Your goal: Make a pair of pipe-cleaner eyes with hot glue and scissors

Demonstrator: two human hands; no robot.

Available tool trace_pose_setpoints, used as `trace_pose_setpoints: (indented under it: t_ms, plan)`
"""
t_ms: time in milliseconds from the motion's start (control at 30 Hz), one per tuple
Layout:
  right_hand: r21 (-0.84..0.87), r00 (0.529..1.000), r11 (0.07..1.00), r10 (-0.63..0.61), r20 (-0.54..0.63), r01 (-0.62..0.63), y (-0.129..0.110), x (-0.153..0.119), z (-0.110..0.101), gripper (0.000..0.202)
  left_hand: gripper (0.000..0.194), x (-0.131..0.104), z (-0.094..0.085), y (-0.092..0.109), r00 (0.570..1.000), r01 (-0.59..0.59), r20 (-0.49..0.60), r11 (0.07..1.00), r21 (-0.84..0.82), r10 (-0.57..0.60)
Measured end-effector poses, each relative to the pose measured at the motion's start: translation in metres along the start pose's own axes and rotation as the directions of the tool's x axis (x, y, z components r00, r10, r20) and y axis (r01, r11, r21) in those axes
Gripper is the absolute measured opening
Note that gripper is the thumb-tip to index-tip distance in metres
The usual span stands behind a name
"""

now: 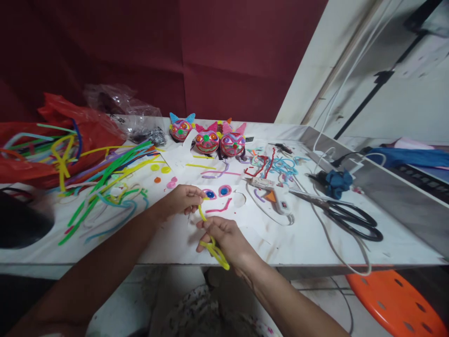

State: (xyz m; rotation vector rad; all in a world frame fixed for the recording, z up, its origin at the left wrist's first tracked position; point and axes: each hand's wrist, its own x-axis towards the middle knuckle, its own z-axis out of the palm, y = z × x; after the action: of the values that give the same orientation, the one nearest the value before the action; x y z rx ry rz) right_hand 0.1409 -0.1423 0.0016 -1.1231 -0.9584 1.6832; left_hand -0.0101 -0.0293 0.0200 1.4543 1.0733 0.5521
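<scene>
A yellow pipe cleaner (pixel 219 256) is stretched between my two hands above the table's front edge. Its far end is pinched by the fingers of my left hand (pixel 182 199). My right hand (pixel 226 236), nearer to me, grips it lower down, and a bent loop of it sticks out below the fingers. Just beyond the hands, two round eye pieces (pixel 225 190) in pink and blue lie on white paper. A curved pink pipe cleaner piece (pixel 219 206) rests below them, close to my right hand.
Several colourful animal heads (pixel 206 140) stand at the back. Many pipe cleaners (pixel 101 187) and a red bag (pixel 84 124) lie left, near a black container (pixel 24 217). To the right are a glue gun (pixel 280 201), black-handled scissors (pixel 336 213) and a cable (pixel 336 250). An orange stool (pixel 396 299) stands below.
</scene>
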Motion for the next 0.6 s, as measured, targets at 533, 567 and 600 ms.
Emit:
trace_pose_setpoints:
  t_ms: [533,567,600]
  plan:
    - [0.056,0.999,0.998,-0.034,-0.027,0.035,-0.005,0.0039,-0.0086,0.057,0.036,-0.0024,-0.0076,-0.0016,0.972,0.085,0.233,0.965,-0.248,-0.026]
    - [0.063,0.999,0.997,-0.043,-0.032,0.045,-0.0044,0.0047,-0.0088,0.056,0.037,-0.0025,-0.0086,-0.0023,0.969,0.08,0.245,0.966,-0.247,-0.018]
    - [0.071,0.998,0.996,-0.051,-0.036,0.054,-0.0038,0.0054,-0.0089,0.056,0.038,-0.0025,-0.0094,-0.0029,0.966,0.074,0.257,0.967,-0.245,-0.008]
